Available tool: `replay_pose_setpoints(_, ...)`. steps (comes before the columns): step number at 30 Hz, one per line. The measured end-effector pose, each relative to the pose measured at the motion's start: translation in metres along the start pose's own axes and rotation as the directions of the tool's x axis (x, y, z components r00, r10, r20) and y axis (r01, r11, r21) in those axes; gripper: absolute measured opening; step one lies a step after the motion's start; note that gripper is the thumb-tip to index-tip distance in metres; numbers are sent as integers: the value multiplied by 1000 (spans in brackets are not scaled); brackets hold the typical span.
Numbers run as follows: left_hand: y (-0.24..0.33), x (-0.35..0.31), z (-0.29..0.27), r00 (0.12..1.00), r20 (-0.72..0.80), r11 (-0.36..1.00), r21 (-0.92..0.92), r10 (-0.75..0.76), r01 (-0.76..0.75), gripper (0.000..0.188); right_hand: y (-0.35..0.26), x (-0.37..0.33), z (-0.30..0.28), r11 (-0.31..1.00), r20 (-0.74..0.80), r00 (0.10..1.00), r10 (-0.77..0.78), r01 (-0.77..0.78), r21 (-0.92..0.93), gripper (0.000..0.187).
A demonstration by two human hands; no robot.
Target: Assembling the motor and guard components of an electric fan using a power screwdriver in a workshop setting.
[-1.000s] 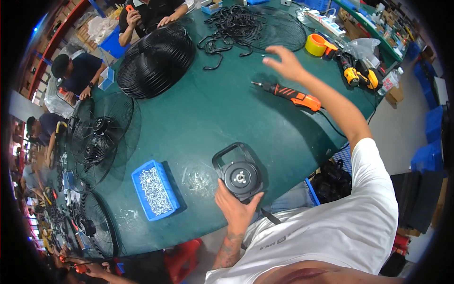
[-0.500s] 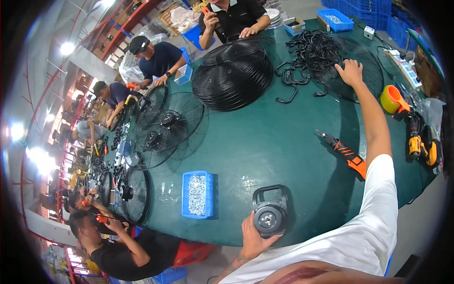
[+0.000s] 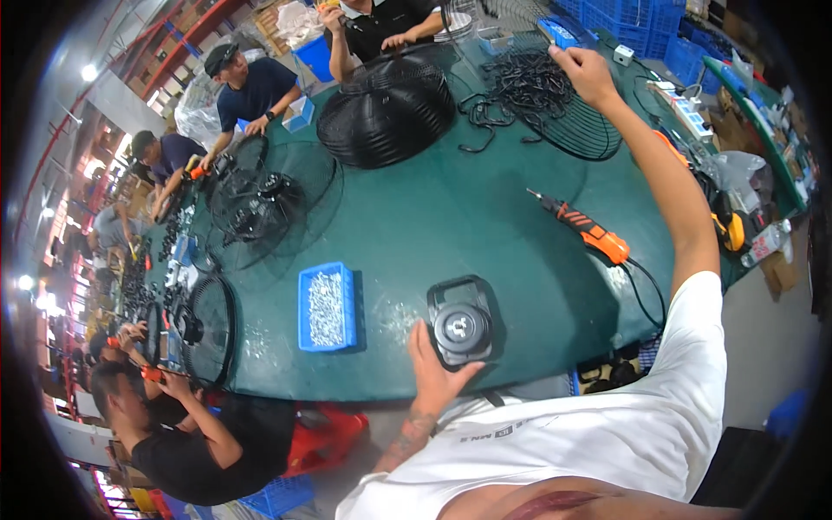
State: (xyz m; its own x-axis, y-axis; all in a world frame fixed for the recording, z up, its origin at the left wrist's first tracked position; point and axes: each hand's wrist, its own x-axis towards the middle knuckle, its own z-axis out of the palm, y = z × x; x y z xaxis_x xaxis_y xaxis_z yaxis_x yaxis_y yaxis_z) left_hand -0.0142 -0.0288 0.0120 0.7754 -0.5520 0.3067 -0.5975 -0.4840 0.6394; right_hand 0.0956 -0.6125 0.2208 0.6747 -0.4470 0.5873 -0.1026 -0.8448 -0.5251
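Observation:
My left hand (image 3: 435,373) cups the near left side of a black fan motor (image 3: 462,331), thumb and fingers apart around its edge. The motor has a round body and a loop-shaped frame on its far side, and stands on the green table. My right hand (image 3: 589,76) is stretched far out at the back right, fingers closed at the edge of a black wire fan grille (image 3: 498,19), which is tilted up and partly out of view. Below that hand lie a heap of black hooked metal pieces (image 3: 530,82) and another wire grille (image 3: 594,149).
An orange-and-black electric screwdriver (image 3: 594,234) lies right of centre on the green table (image 3: 390,217), its cord trailing nearer. A blue bin of screws (image 3: 327,308) stands left. Stacked black grilles (image 3: 386,113) stand at the back. Co-workers (image 3: 251,87) work along the left and far sides.
My right hand has gone from lying open over the grille to gripping a grille's edge and lifting it. My left hand stays at the motor. The whole view has shifted.

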Motion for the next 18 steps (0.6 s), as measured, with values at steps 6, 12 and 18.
replay_pose_setpoints(6,-2,10,-29,965,-257,962,-245,56,-121,124,-91,-102,-48,23,198,938,-284,-200,979,51)
replay_pose_setpoints(12,-1,63,-72,976,-143,624,-781,-164,-10,115,-149,-235,-26,-684,31,881,-473,-389,617,50)
replay_pose_setpoints(18,-22,81,-113,953,285,75,-958,99,278,85,-174,-318,52,-715,240,723,-648,-469,-519,47)
